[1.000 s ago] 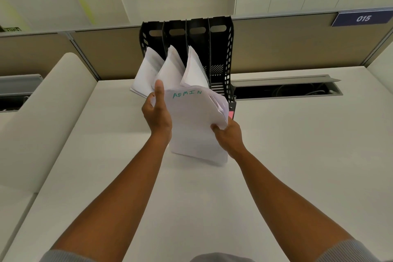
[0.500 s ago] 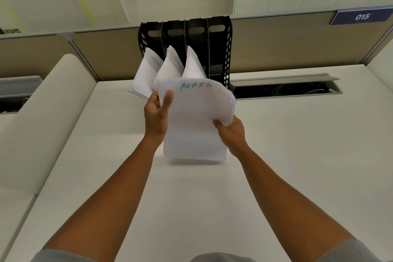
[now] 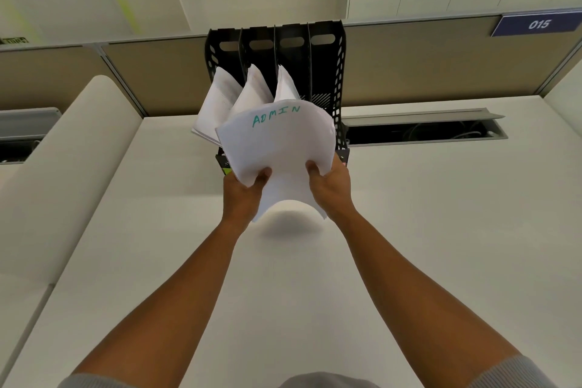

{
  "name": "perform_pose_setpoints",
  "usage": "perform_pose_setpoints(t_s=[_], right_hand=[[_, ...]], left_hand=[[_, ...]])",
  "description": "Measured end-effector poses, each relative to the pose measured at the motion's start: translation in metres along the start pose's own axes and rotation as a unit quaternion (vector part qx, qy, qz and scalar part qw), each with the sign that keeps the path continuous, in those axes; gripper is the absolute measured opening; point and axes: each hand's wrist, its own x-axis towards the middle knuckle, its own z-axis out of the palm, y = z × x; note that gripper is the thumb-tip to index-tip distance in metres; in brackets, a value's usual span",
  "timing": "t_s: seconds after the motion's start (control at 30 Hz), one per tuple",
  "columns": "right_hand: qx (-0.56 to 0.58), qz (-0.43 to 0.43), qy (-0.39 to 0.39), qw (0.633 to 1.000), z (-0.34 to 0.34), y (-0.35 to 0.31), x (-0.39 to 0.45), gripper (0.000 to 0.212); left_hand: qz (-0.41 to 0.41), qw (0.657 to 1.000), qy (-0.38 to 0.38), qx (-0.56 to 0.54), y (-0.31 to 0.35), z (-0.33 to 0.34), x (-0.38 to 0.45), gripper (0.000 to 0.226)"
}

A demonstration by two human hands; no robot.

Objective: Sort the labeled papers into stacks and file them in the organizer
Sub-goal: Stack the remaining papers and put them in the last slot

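Note:
I hold a white paper stack (image 3: 277, 142) marked "ADMIN" in green, bowed upward, just in front of the black four-slot organizer (image 3: 327, 72). My left hand (image 3: 244, 192) grips its lower left edge and my right hand (image 3: 332, 186) its lower right edge. White paper stacks stand in three slots: left (image 3: 217, 98), second (image 3: 253, 88), third (image 3: 285, 85). The rightmost slot shows only black mesh above the held stack. The organizer's front base is mostly hidden by the papers.
The organizer stands at the back of a white desk (image 3: 409, 230) against a tan partition (image 3: 425, 63). An open cable trough (image 3: 422, 131) runs to its right. A blue "015" sign (image 3: 538, 24) is at upper right. A raised white panel (image 3: 63, 167) borders the left.
Both hands slid down to the stack's lower edge and pushed it up and forward toward the organizer. The sheets now bow into an arch.

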Motion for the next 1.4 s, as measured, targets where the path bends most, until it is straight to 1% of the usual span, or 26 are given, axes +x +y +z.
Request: perform_pose_setpoints(t_s=[0.13,0.4,0.5,0.6,0.7,0.77,0.97,1.1,1.23,1.4], right_hand=[[-0.023,-0.026,-0.019,0.999,0.001,0.007,-0.005,0.029],[-0.074,0.028,-0.039,0.996,-0.005,0.039,-0.015,0.031],[-0.062,0.025,-0.035,0.997,-0.004,0.036,-0.014,0.030],[-0.042,0.011,-0.018,0.999,-0.002,0.029,-0.012,0.028],[-0.038,0.003,-0.020,0.999,-0.002,0.024,-0.009,0.024],[-0.038,0.005,-0.025,0.999,-0.003,0.026,-0.008,0.025],[-0.043,0.024,-0.020,0.999,-0.008,0.034,-0.010,0.029],[-0.040,0.015,-0.010,0.999,-0.007,0.028,-0.008,0.029],[-0.044,0.002,-0.011,0.999,-0.005,0.022,-0.005,0.029],[-0.053,0.021,-0.031,0.998,-0.006,0.025,-0.005,0.031]], left_hand=[[-0.014,1.000,0.008,-0.006,-0.013,0.001,-0.006,0.050],[-0.045,0.999,-0.013,0.014,-0.036,-0.005,-0.014,0.047],[-0.040,0.999,-0.006,0.017,-0.034,-0.003,-0.012,0.044],[-0.028,1.000,0.005,0.002,-0.028,0.000,-0.009,0.052],[-0.025,1.000,0.011,0.000,-0.026,0.001,-0.006,0.056],[-0.037,0.999,0.006,0.007,-0.029,0.000,-0.007,0.055],[-0.049,0.998,-0.003,0.026,-0.041,-0.005,-0.013,0.042],[-0.039,0.999,0.001,0.022,-0.037,-0.005,-0.011,0.041],[-0.023,1.000,0.005,0.015,-0.035,-0.006,-0.008,0.047],[-0.059,0.997,-0.012,0.037,-0.044,-0.007,-0.007,0.041]])
